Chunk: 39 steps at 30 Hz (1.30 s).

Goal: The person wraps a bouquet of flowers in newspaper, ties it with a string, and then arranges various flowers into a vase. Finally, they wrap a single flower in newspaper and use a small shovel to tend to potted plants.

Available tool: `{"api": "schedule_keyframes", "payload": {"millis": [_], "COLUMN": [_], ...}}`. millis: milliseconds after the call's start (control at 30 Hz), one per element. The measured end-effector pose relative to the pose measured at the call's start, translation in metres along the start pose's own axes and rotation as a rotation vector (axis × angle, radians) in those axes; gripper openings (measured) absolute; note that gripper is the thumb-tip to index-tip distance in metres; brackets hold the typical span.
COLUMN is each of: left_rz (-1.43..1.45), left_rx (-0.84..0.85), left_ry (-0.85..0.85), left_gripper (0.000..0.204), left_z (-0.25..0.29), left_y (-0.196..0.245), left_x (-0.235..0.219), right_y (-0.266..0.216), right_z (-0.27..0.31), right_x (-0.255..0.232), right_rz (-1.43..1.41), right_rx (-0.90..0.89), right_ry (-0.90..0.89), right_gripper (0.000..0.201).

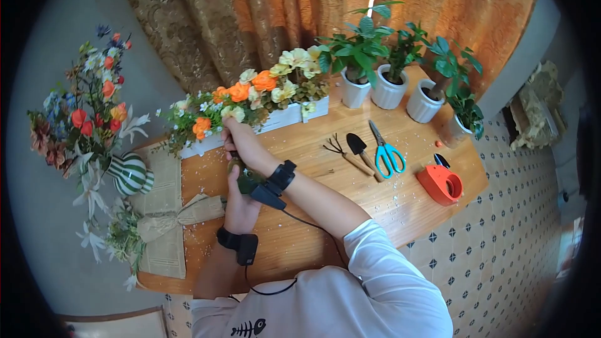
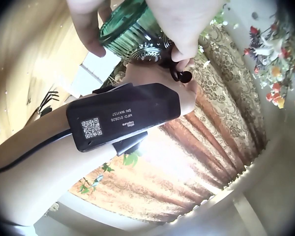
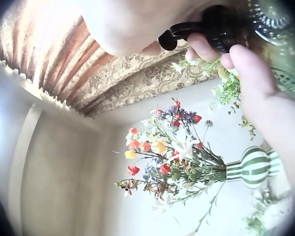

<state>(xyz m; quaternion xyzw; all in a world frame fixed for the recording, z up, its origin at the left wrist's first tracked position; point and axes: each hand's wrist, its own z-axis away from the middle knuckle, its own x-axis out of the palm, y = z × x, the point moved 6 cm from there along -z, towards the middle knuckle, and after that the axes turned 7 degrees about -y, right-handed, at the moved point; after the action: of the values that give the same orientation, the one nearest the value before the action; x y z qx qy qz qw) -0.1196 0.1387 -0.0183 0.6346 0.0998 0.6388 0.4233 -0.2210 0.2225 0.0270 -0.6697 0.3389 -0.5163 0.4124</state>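
Observation:
Both hands are on a green glass spray bottle (image 1: 248, 181) above the table's left part. My left hand (image 1: 242, 208) grips its body; in the left wrist view the ribbed glass (image 2: 132, 37) shows between the fingers. At the top, my right hand (image 1: 243, 139) holds the black sprayer head (image 3: 221, 29), fingers curled by it in the right wrist view. The forearms cross close together, and the right wrist partly hides the bottle in the head view. Just beyond the right hand stands a long white planter (image 1: 282, 117) of orange and cream flowers.
Potted plants (image 1: 388, 91) line the back right. A hand rake (image 1: 350, 158), trowel (image 1: 358, 147), blue-handled scissors (image 1: 388, 156) and red tape dispenser (image 1: 440, 184) lie to the right. Left are a striped vase (image 1: 130, 173) with flowers and a wrapped bouquet (image 1: 166, 222). White specks dot the table.

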Motion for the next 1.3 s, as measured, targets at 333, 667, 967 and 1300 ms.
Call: {"api": "schedule_keyframes", "payload": {"millis": [333,667,967,1300], "left_rz": [-0.133,-0.095,-0.168,-0.236], "left_rx": [-0.119,-0.46,-0.83,-0.804], "left_ry": [-0.254,-0.554,-0.749,-0.714], "left_gripper": [0.056,0.048,0.05,0.046], "left_z": [-0.012,-0.029,-0.024,-0.038], "left_y": [-0.061,-0.203,-0.303,-0.327], "left_x": [0.075,0.23,0.329,0.339], "right_y": [-0.096,-0.206,-0.245,-0.249], "right_z": [0.087,0.27,0.392,0.404], "right_x": [-0.062,-0.214,-0.319,-0.35], "right_rz": [0.163,0.227,0.034,0.019], "right_rx": [-0.147,-0.322,-0.41,-0.366], "right_ry": [0.184,0.622,0.956,0.864], "right_gripper": [0.042,0.027,0.052,0.037]}}
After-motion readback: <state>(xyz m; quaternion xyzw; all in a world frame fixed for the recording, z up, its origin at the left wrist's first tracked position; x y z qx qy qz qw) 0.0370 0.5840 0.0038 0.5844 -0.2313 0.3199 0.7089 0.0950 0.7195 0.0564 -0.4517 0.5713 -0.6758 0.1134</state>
